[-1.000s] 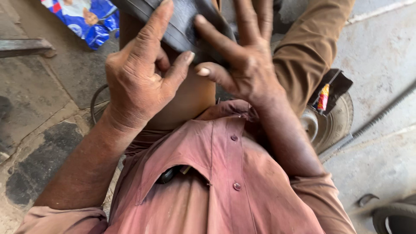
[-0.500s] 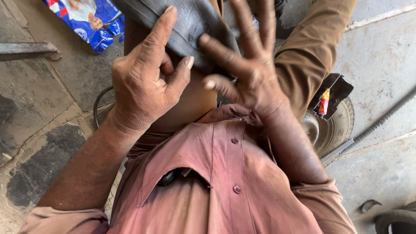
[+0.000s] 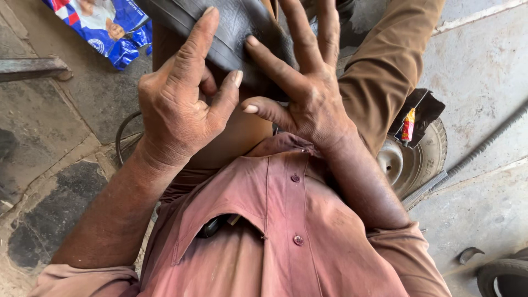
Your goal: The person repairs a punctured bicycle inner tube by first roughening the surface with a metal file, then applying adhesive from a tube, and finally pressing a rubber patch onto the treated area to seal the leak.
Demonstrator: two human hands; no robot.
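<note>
Black rubber inner tube (image 3: 236, 33) draped over the lap at twelve o'clock, running from upper left down toward the centre of the view.

Left hand (image 3: 184, 104) at ten o'clock of centre — index finger stretched straight up along the rubber, thumb lifted free, remaining fingers curled under; pressing rather than gripping, half closed.

Right hand (image 3: 308, 93) just beside it at one o'clock, spread open and flat, fingers fanned across the tube, thumb pointing toward the left hand without quite touching it. Nothing clasped in either palm.

Faded reddish shirt (image 3: 275, 236) filling the lower half, two buttons showing, something dark tucked in the chest pocket. Brown trousers (image 3: 385, 71) sloping up to two o'clock.

Blue printed plastic bag (image 3: 110, 27) on the stone floor (image 3: 49, 143) at eleven o'clock. Small wheel with a tyre (image 3: 418, 159) at three o'clock, close beside the right forearm, a dark pouch with a red-and-yellow tube resting above it. Grey hose (image 3: 484, 146) slanting across the concrete further right — another tyre's edge at five o'clock.
</note>
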